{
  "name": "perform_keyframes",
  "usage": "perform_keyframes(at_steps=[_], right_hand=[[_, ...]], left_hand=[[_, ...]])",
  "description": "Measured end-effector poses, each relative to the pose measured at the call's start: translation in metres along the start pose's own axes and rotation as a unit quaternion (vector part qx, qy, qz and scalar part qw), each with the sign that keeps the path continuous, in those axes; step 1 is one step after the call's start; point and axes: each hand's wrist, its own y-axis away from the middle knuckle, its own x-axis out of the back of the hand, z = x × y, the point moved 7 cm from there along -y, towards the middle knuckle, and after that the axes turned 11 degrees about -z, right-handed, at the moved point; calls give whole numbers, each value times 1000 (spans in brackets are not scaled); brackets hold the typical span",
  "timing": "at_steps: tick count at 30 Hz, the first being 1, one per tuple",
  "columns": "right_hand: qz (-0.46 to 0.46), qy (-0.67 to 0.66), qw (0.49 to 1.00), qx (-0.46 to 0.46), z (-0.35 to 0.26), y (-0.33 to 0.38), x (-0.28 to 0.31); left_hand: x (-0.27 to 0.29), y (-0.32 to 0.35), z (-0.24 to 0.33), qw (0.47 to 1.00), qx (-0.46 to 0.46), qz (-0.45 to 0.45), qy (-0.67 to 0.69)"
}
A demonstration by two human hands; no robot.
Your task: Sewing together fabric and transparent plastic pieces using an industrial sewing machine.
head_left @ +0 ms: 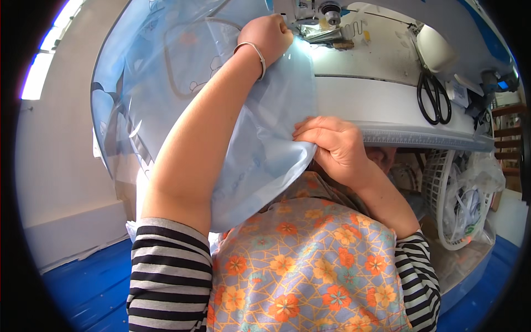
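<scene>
A sheet of light blue, slightly sheer fabric (265,133) with printed figures runs from the sewing machine (475,27) down over the table's front edge and onto my lap. My left hand (264,37) is closed on the fabric close beside the lit needle area, its fingertips partly hidden. Lower and to the right, my right hand (336,145) pinches the fabric's right edge between thumb and fingers, at the table's front edge. The presser foot is hard to make out in the glare.
Black-handled scissors (434,99) lie on the white table (365,99) at right, beside small items. A ruler strip (420,138) follows the front edge. Below right stands a white plastic basket (440,199) with bags and scraps. A wall (61,166) rises at left.
</scene>
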Motion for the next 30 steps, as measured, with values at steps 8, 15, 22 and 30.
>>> perform_keyframes(at_steps=[8,15,22,30], right_hand=[[-24,25,999,-21,6,-3,-3],[-23,78,994,-67,22,-29,14],[-8,129,991,-33,53,-58,35],[-28,228,973,-2,71,-82,44]], left_hand=[[-3,-20,-13,1000,-8,-18,-10],[-5,-66,-45,1000,21,-3,-1],[11,-65,-18,965,-237,-60,-99],[89,69,-50,969,-241,-14,-57]])
